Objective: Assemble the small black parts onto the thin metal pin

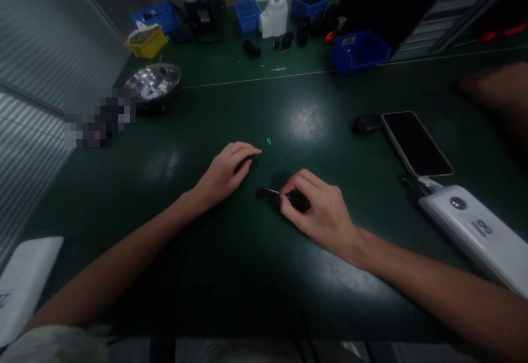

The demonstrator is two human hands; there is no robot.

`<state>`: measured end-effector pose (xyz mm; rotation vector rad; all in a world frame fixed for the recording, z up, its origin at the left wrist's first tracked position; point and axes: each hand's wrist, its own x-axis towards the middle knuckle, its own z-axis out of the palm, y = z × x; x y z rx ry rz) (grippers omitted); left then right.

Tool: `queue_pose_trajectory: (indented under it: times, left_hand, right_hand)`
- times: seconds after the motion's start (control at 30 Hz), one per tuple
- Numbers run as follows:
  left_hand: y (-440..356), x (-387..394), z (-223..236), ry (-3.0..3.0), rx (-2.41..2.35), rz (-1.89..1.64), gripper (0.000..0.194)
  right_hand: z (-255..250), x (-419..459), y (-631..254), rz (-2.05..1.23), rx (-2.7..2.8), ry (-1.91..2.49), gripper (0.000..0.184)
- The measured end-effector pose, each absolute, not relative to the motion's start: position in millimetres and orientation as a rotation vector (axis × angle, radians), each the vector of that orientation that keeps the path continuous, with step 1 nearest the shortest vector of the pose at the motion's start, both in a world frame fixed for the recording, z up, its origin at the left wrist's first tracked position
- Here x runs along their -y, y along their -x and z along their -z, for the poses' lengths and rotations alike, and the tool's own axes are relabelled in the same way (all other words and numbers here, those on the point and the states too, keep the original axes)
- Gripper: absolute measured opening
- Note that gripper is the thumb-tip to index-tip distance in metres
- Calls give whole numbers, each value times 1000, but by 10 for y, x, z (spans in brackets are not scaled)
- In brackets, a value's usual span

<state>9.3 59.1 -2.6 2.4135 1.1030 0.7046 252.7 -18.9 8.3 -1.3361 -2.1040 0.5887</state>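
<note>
Green desk (231, 253) carried, at right, a white device (490, 253) with a mark (482, 227) like a looped 8; smaller letters were unreadable. The right hand (324, 206) pinched a thin tool (270, 191) between its fingers. The left hand (225, 170) had parted fingers, near a green chip (269, 141).

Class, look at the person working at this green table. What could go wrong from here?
1. The tiny green piece lies uncovered on a green table, so it could be hard to spot. The left grip reaches close to it with an extended finger and might nudge it away.
2. The right grip pinches a slim tool between thumb and fingertips, so the tool might twist or slip if it meets resistance.
</note>
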Motion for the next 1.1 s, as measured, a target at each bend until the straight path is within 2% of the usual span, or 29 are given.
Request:
queue_pose_trajectory:
  times: [0.13, 0.3, 0.67, 0.9, 1.1]
  left_hand:
    - [-215, -1022, 72, -2516, -1069, -689, 41]
    - [-273, -1247, 113, -2621, -1004, -636, 30]
    - [-296, -1119, 46, -2631, -1011, -625, 24]
    - [-278, -1064, 23, -2462, -1151, -684, 11]
    - [-277, -1006, 24, -2452, -1127, -681, 15]
  right_hand:
    - [-81, 191, -2524, -589, 2095, 1339, 8]
    - [-94, 199, -2528, -614, 2100, 1329, 8]
    - [-92, 190, -2529, -607, 2096, 1327, 8]
    - [-59, 193, -2526, -594, 2096, 1313, 7]
    - [-61, 186, -2528, -581, 2082, 1303, 6]
